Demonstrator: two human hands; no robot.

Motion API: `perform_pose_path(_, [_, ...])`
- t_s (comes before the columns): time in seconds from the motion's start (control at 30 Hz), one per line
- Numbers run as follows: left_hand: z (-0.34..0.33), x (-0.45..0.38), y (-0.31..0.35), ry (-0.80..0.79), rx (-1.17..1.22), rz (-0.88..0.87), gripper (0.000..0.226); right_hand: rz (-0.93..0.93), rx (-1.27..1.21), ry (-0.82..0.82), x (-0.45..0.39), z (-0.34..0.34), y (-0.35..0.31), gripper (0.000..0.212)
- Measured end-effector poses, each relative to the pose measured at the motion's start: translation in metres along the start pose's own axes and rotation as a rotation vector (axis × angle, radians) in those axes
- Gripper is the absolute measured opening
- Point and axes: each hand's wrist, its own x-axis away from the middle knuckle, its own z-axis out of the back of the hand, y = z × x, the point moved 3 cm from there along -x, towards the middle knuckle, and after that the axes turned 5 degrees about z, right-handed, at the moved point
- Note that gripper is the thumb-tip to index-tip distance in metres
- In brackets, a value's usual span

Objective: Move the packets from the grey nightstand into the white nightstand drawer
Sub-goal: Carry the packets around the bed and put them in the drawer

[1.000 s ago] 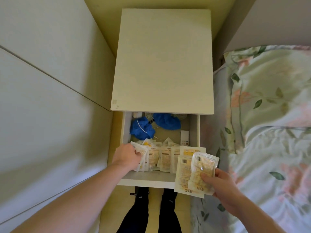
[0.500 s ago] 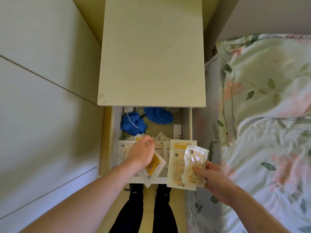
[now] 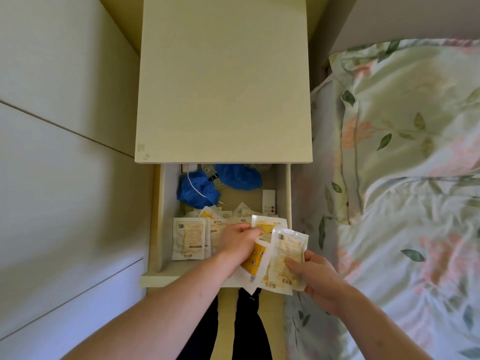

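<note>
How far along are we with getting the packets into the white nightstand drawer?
Done: several white-and-yellow foil packets already lie flat in the open white nightstand drawer, in front of the crumpled blue cloths.
In hand: the left hand grips a yellow-faced packet at the drawer's front; the right hand pinches a small stack of pale packets.
Left: putting those in. The grey nightstand is out of view.

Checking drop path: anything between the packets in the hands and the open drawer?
Nothing visible. The drawer is pulled open, the packets in the right hand and left hand sit right over its front. Flat packets already line the floor there, leaving room on top.
</note>
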Motion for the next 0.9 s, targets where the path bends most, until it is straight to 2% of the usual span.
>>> perform_pose_path(0.13, [-0.007,-0.008,-0.008,0.128,0.038,-0.001,0.027,-0.01,0.045,0.058,-0.002,0.011,0.003,0.023])
perform_pose_path(0.27, [0.004,-0.027,-0.022,0.218,-0.044,0.023,0.029,0.029,0.157,0.108,0.003,0.035,0.005,0.025])
perform_pose_path(0.4, [0.003,-0.045,-0.024,0.133,-0.312,0.019,0.029,0.081,0.145,0.181,0.009,0.056,0.002,0.022])
perform_pose_path(0.57, [-0.014,-0.057,-0.017,-0.036,-0.536,0.032,0.05,0.157,0.209,0.258,0.012,0.062,-0.002,0.023])
perform_pose_path(0.7, [-0.005,-0.056,-0.017,0.125,-0.673,-0.093,0.066,0.242,0.337,0.301,0.013,0.049,-0.01,0.019])
perform_pose_path(0.8, [0.023,-0.046,-0.022,0.214,-0.64,-0.162,0.061,0.302,0.394,0.31,0.012,0.029,-0.018,0.016])
perform_pose_path(0.9, [0.064,-0.036,-0.026,0.327,-0.706,-0.259,0.053,0.361,0.446,0.298,0.01,0.004,-0.033,0.015])
